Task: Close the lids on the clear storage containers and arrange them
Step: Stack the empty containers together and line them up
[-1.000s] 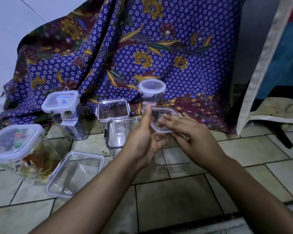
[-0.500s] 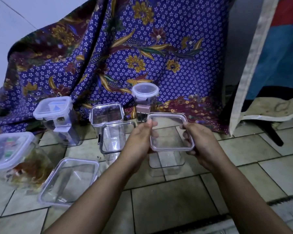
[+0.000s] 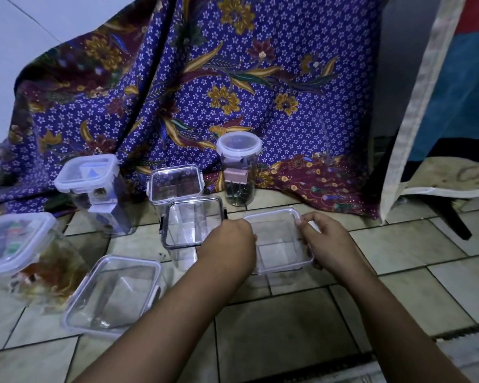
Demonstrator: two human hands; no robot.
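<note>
Lid (image 3: 277, 239) sits atop its container, pinched between left hand (image 3: 228, 243) and right hand (image 3: 326, 241).

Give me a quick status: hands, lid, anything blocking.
Left hand and right hand both gripping the clear lid, seated on its square container. Black-latched container close on the left, not obstructing.

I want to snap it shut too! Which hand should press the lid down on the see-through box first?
Probably the right hand: its fingers already curl over the lid at the far right corner. The left hand only rests against the lid's left edge, beside the dark-rimmed container.
</note>
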